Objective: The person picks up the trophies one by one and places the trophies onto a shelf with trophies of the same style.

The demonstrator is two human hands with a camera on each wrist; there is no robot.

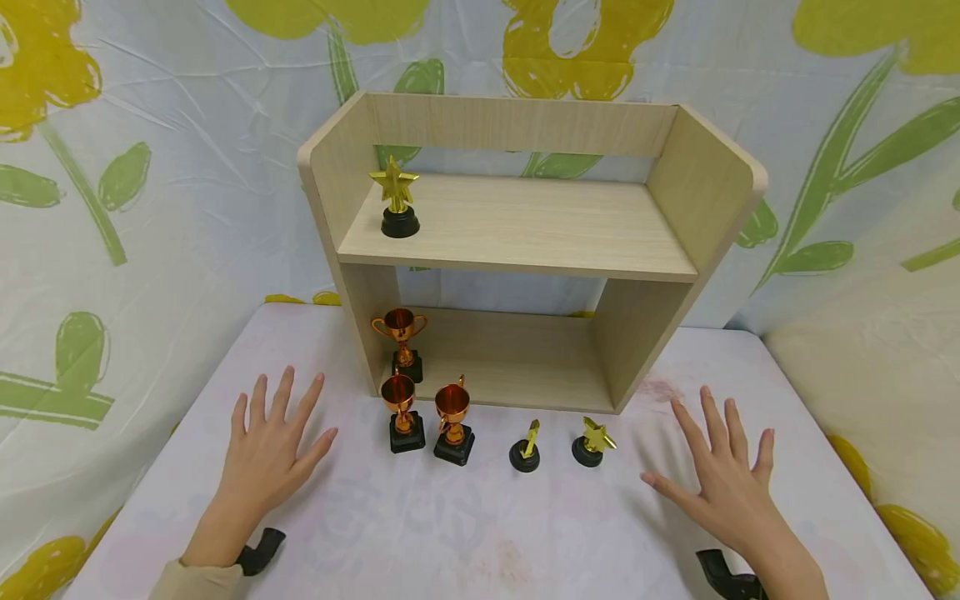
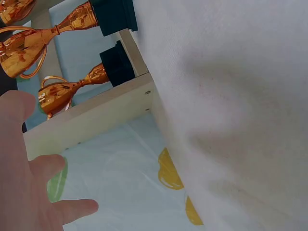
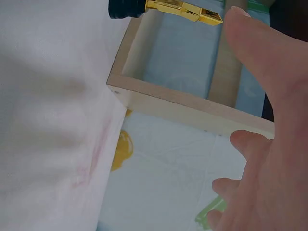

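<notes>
My left hand (image 1: pixel 262 454) hovers over the table's left side, fingers spread and holding nothing. Over the right side, my right hand (image 1: pixel 727 483) is likewise spread and bare. Between them stand two bronze trophy cups, one (image 1: pixel 399 410) in front of the shelf's left end and another (image 1: pixel 453 419) just right of it. A third bronze cup (image 1: pixel 403 342) sits on the lower shelf at the left. Two small gold star trophies, one edge-on (image 1: pixel 526 447) and one tilted-looking (image 1: pixel 592 442), stand nearer my right hand. Another gold star trophy (image 1: pixel 395 197) stands on the upper shelf's left.
A two-tier pale wooden shelf (image 1: pixel 517 265) stands at the back of the white table (image 1: pixel 420 533). Behind it hangs a flower-printed cloth (image 1: pixel 225 108). Black wrist mounts, left (image 1: pixel 262 552) and right (image 1: pixel 723 575), show beside the wrists.
</notes>
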